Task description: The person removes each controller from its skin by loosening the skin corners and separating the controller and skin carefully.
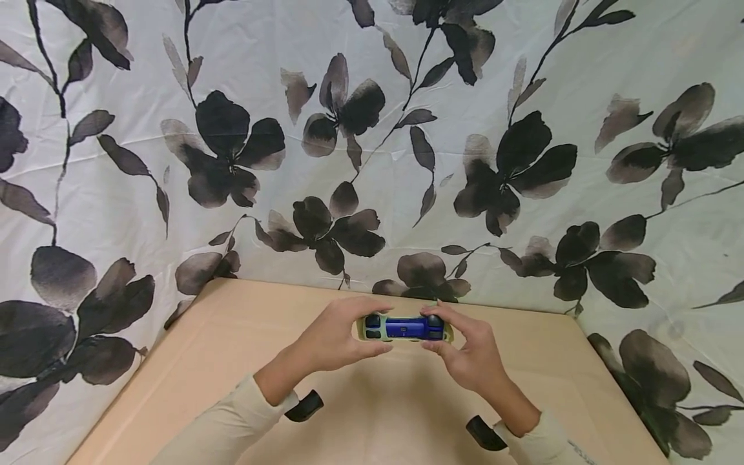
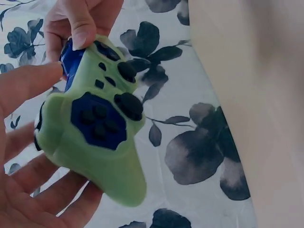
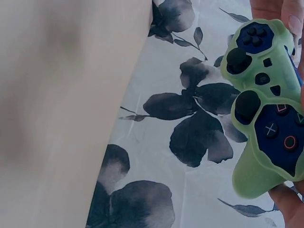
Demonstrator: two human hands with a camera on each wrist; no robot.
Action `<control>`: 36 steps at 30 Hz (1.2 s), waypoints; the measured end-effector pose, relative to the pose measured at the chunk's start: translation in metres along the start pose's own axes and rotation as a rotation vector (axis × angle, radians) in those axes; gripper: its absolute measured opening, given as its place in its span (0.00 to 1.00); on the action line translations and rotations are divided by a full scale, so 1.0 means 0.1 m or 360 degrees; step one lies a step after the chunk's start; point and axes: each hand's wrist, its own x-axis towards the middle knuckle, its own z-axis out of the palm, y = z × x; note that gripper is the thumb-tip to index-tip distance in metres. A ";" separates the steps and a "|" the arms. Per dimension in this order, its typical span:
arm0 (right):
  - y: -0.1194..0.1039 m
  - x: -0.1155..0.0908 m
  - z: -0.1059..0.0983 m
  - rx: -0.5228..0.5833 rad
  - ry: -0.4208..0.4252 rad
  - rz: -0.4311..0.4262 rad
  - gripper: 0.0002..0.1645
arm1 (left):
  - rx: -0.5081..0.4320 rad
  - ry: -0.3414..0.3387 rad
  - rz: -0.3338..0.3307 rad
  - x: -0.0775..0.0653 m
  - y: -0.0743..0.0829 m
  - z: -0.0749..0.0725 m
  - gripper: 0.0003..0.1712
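Observation:
A blue game controller (image 1: 407,328) in a pale green sleeve is held up between both hands, its top edge with the shoulder buttons facing the head camera. My left hand (image 1: 334,336) grips one end, thumb and fingers on opposite sides. At the other end, my right hand (image 1: 473,349) pinches it the same way. In the left wrist view, the direction pad and sticks of the controller (image 2: 135,173) show, with left fingers behind its handle. The right wrist view shows the controller (image 3: 256,175) with its cross and circle buttons; part of it is cut off by the frame edge.
Below the hands lies a plain tan tabletop (image 1: 232,361). A white cloth (image 1: 401,187) with dark flowers hangs behind it and along the sides. Black wrist pieces (image 1: 305,407) sit by both cream sleeves (image 1: 227,423).

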 end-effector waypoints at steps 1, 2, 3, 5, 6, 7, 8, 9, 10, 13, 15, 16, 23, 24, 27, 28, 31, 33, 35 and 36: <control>-0.01 0.00 0.02 0.0018 0.0002 -0.0003 0.33 | -0.0021 -0.0009 0.0005 -0.02 -0.01 0.01 0.29; -0.01 -0.01 0.05 0.0037 -0.0007 -0.0008 0.33 | -0.0019 -0.0007 0.0022 -0.05 -0.03 0.02 0.27; -0.02 -0.01 0.08 0.0070 -0.0019 -0.0010 0.32 | -0.0008 0.0003 0.0038 -0.08 -0.05 0.03 0.26; -0.04 -0.02 0.13 0.0122 -0.0047 -0.0007 0.29 | 0.0032 0.0040 0.0060 -0.14 -0.08 0.06 0.24; -0.05 -0.03 0.15 0.0137 -0.0058 -0.0005 0.29 | 0.0060 0.0063 0.0074 -0.17 -0.10 0.08 0.25; -0.06 -0.04 0.16 0.0144 -0.0058 0.0000 0.28 | 0.0084 0.0084 0.0088 -0.18 -0.12 0.11 0.25; -0.06 -0.04 0.16 0.0149 -0.0048 0.0004 0.28 | 0.0110 0.0104 0.0110 -0.18 -0.13 0.13 0.25; -0.07 -0.04 0.16 0.0147 -0.0034 0.0011 0.28 | 0.0127 0.0128 0.0133 -0.17 -0.13 0.15 0.25; -0.08 -0.04 0.15 0.0134 -0.0018 0.0016 0.29 | 0.0143 0.0153 0.0157 -0.15 -0.13 0.17 0.25; -0.09 -0.04 0.10 0.0097 0.0008 0.0032 0.30 | 0.0145 0.0234 0.0247 -0.09 -0.11 0.21 0.22; -0.09 -0.04 0.08 0.0084 0.0004 0.0036 0.30 | 0.0123 0.0286 0.0292 -0.06 -0.09 0.20 0.21; -0.09 -0.04 0.07 0.0085 0.0006 0.0028 0.30 | 0.0111 0.0309 0.0302 -0.05 -0.08 0.20 0.21; -0.11 0.00 0.07 0.0175 0.0059 -0.0009 0.30 | 0.0035 0.0444 0.0248 -0.03 0.02 0.15 0.19; -0.12 0.01 0.06 0.0185 0.0064 -0.0007 0.30 | 0.0028 0.0462 0.0226 -0.02 0.04 0.16 0.19; -0.13 0.01 0.06 0.0201 0.0067 0.0000 0.30 | -0.0007 0.0494 0.0139 -0.02 0.09 0.18 0.17; -0.14 0.01 0.06 0.0205 0.0067 0.0003 0.30 | -0.0026 0.0494 0.0111 -0.01 0.10 0.18 0.14; -0.15 0.02 0.06 0.0194 0.0074 -0.0004 0.29 | -0.0119 0.0447 0.0027 0.01 0.13 0.15 0.06; -0.16 0.04 0.07 0.0179 0.0070 -0.0014 0.28 | -0.0195 0.0386 -0.0035 0.03 0.12 0.09 0.02; -0.18 0.04 0.08 0.0150 0.0056 -0.0029 0.28 | -0.0281 0.0297 -0.0096 0.04 0.11 0.03 0.03; -0.20 0.04 0.09 0.0132 0.0050 -0.0039 0.28 | -0.0319 0.0254 -0.0120 0.04 0.10 0.00 0.04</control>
